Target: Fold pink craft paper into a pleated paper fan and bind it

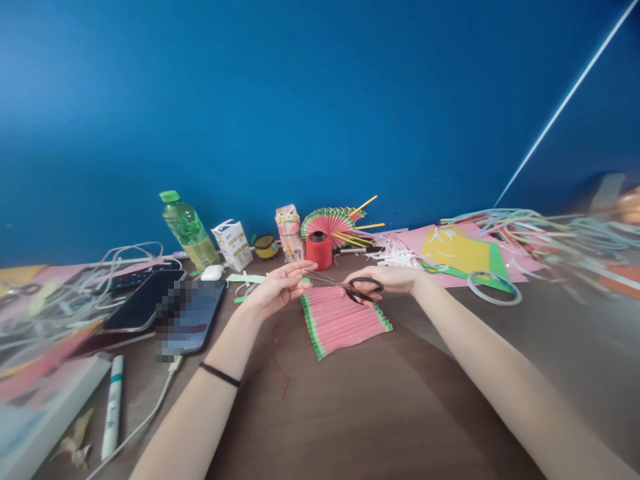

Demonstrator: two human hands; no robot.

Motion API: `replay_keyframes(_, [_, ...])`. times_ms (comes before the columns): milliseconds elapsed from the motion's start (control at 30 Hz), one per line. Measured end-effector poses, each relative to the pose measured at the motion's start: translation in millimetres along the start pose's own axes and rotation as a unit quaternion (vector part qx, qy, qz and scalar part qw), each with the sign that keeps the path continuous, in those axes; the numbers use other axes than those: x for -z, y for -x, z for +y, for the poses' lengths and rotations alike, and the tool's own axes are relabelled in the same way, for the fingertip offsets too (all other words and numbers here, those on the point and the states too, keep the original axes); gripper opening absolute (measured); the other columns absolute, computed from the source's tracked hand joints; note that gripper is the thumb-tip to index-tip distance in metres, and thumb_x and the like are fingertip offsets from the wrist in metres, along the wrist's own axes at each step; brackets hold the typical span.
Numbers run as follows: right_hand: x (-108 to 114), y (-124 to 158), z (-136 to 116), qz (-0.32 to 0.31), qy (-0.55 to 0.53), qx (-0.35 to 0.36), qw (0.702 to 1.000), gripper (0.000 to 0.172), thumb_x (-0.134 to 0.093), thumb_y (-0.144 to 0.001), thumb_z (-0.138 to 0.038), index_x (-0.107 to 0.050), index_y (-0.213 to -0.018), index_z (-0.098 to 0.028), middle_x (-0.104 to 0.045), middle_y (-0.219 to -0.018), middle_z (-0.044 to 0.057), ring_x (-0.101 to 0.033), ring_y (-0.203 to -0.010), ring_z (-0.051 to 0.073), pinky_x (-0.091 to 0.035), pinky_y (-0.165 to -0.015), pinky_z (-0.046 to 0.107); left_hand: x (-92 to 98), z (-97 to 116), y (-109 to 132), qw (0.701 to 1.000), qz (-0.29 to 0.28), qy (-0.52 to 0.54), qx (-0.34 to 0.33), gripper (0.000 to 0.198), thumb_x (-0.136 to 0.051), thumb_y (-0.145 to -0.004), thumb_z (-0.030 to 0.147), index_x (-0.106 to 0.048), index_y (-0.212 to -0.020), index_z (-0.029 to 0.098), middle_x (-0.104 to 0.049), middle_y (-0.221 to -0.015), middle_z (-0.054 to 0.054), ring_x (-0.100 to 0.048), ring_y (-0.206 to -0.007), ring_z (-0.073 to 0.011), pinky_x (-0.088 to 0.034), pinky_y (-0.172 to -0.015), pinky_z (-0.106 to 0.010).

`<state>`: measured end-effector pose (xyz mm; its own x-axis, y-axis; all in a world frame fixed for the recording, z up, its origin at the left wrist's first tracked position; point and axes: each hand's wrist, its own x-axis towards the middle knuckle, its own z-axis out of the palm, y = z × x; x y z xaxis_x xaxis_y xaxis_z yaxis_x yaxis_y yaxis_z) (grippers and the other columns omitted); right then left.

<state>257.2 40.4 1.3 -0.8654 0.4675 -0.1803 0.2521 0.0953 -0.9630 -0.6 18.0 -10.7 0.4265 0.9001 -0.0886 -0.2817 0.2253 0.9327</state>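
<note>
My right hand (387, 280) grips black-handled scissors (357, 290), whose blades point left toward my left hand (277, 287). My left hand's fingers are pinched together, seemingly on a thin red thread (278, 363) that trails down over the table beneath it. A pleated pink paper with green edges (340, 323) lies flat on the brown table (380, 413) just below both hands. A red thread spool (319, 250) stands right behind the hands.
Two phones (150, 300), cables, a white marker (113, 407) and a book lie at the left. A green bottle (187, 230), small cartons, an earbud case and a pink paper fan (330, 223) line the blue wall. Coloured paper sheets, a tape ring (493, 287) and straws lie at the right.
</note>
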Motion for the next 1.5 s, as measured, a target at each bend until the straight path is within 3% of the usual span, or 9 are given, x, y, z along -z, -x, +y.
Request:
replay_keyframes(300, [-0.6, -5.7, 7.0, -0.004, -0.053, 0.032, 0.998, 0.049, -0.056, -0.075, -0.051, -0.054, -0.100, -0.008, -0.051, -0.073, 0.003, -0.047, -0.057, 0.007, -0.028, -0.043, 0.019, -7.8, -4.7, -1.1, 0.998, -0.008, 0.059, 0.013, 0.032, -0.052, -0.076, 0.002, -0.060, -0.106, 0.012, -0.050, -0.128, -0.010, -0.064, -0.068, -0.0043, -0.052, -0.063, -0.009])
replay_keyframes(500, [-2.7, -11.3, 10.7, -0.035, -0.099, 0.073, 0.992, 0.049, -0.054, -0.077, -0.051, -0.052, -0.102, -0.008, -0.051, -0.072, 0.002, -0.048, -0.056, 0.008, -0.027, -0.045, 0.020, -20.7, -16.8, -6.8, 0.994, -0.005, 0.104, 0.036, 0.020, -0.051, -0.079, 0.005, -0.063, -0.094, 0.009, -0.066, -0.101, -0.010, -0.060, -0.057, -0.0017, -0.050, -0.056, -0.008])
replay_keyframes(567, [-2.6, -14.6, 14.3, -0.038, -0.120, 0.090, 0.988, 0.050, -0.054, -0.077, -0.052, -0.052, -0.103, -0.009, -0.050, -0.072, 0.002, -0.047, -0.056, 0.008, -0.028, -0.046, 0.021, -25.5, -22.0, -10.4, 0.995, 0.031, 0.095, 0.030, 0.010, -0.054, -0.078, 0.010, -0.064, -0.081, 0.009, -0.069, -0.083, -0.008, -0.053, -0.045, 0.0003, -0.043, -0.043, -0.006])
replay_keyframes(633, [-2.2, -17.1, 17.6, -0.031, -0.129, 0.095, 0.987, 0.050, -0.055, -0.076, -0.052, -0.053, -0.102, -0.009, -0.049, -0.073, 0.002, -0.047, -0.056, 0.008, -0.029, -0.048, 0.021, -29.1, -25.4, -13.4, 0.996, 0.074, 0.057, 0.006, 0.009, -0.060, -0.075, 0.015, -0.061, -0.070, 0.008, -0.068, -0.068, -0.006, -0.042, -0.035, 0.0016, -0.029, -0.030, -0.007])
replay_keyframes(733, [-1.7, -18.4, 19.8, -0.025, -0.136, 0.098, 0.985, 0.049, -0.055, -0.076, -0.052, -0.053, -0.101, -0.010, -0.048, -0.073, 0.001, -0.046, -0.056, 0.008, -0.028, -0.049, 0.022, -31.6, -27.9, -15.2, 0.994, 0.105, -0.017, -0.027, 0.019, -0.065, -0.070, 0.027, -0.059, -0.065, 0.009, -0.063, -0.054, -0.003, -0.033, -0.030, 0.0013, -0.014, -0.028, -0.011])
replay_keyframes(833, [-1.3, -17.4, 19.3, -0.030, -0.157, 0.107, 0.981, 0.050, -0.054, -0.076, -0.053, -0.052, -0.102, -0.011, -0.048, -0.072, 0.000, -0.044, -0.056, 0.007, -0.029, -0.052, 0.022, -32.2, -29.3, -14.2, 0.987, 0.118, -0.095, -0.056, 0.026, -0.063, -0.069, 0.036, -0.062, -0.072, 0.010, -0.059, -0.050, -0.001, -0.032, -0.031, -0.0009, -0.015, -0.032, -0.015])
replay_keyframes(967, [-0.4, -16.0, 19.2, -0.033, -0.167, 0.110, 0.979, 0.049, -0.054, -0.076, -0.052, -0.051, -0.102, -0.011, -0.048, -0.071, 0.000, -0.044, -0.055, 0.007, -0.029, -0.052, 0.023, -32.5, -31.3, -12.6, 0.955, 0.131, -0.246, -0.098, 0.029, -0.053, -0.074, 0.040, -0.063, -0.075, 0.012, -0.051, -0.045, 0.004, -0.035, -0.036, -0.0053, -0.024, -0.040, -0.019])
replay_keyframes(1200, [-3.0, -17.0, 18.9, 0.011, -0.123, 0.108, 0.986, 0.048, -0.055, -0.076, -0.051, -0.056, -0.096, -0.007, -0.045, -0.065, -0.001, -0.039, -0.049, 0.006, -0.024, -0.045, 0.021, -30.2, -34.2, -12.1, 0.831, 0.174, -0.499, -0.171, 0.029, -0.040, -0.079, 0.033, -0.056, -0.061, 0.017, -0.052, -0.057, 0.002, -0.048, -0.059, -0.0124, -0.035, -0.060, -0.023])
replay_keyframes(1500, [0.4, -14.1, 20.5, 0.042, -0.085, 0.096, 0.991, 0.045, -0.054, -0.078, -0.047, -0.059, -0.097, -0.007, -0.044, -0.059, -0.003, -0.036, -0.044, 0.004, -0.026, -0.045, 0.021, -29.4, -33.3, -9.8, 0.792, 0.173, -0.568, -0.141, 0.030, -0.035, -0.081, 0.034, -0.046, -0.058, 0.019, -0.048, -0.056, 0.003, -0.047, -0.058, -0.0137, -0.034, -0.060, -0.024])
